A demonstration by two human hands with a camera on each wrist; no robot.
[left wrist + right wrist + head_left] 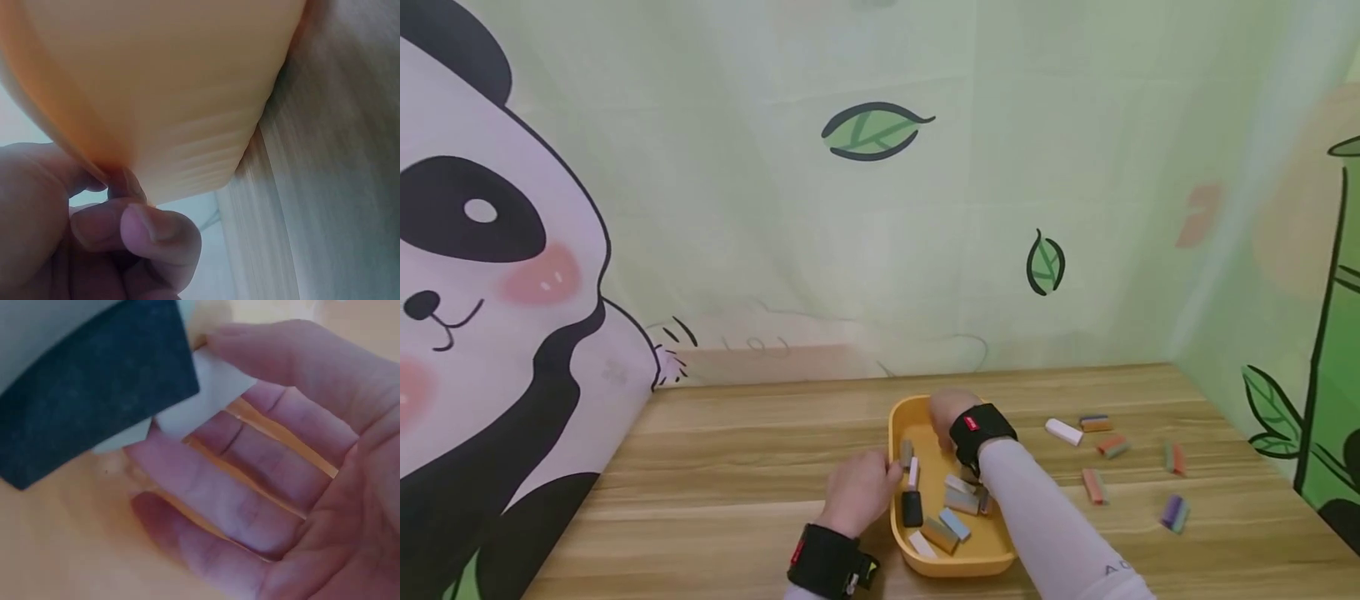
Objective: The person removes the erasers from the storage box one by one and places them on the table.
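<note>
A yellow plastic basket [958, 569] stands on the wooden table with several small blocks that look like erasers in it. My left hand [861, 492] grips the basket's left rim; in the left wrist view thumb and fingers pinch the edge of its wall [187, 75]. Inside the far end of the basket is my right hand [951, 410], its fingers hidden in the head view. The right wrist view shows thumb and fingers pinching a white eraser [215, 387]. A large dark block [112, 387] covers part of that view.
To the right of the basket lie a white eraser [1063, 432] and several two-coloured ones, such as a purple-and-green one [1176, 513] and an orange-and-grey one [1094, 487]. A printed cloth [880, 217] with a panda hangs behind the table.
</note>
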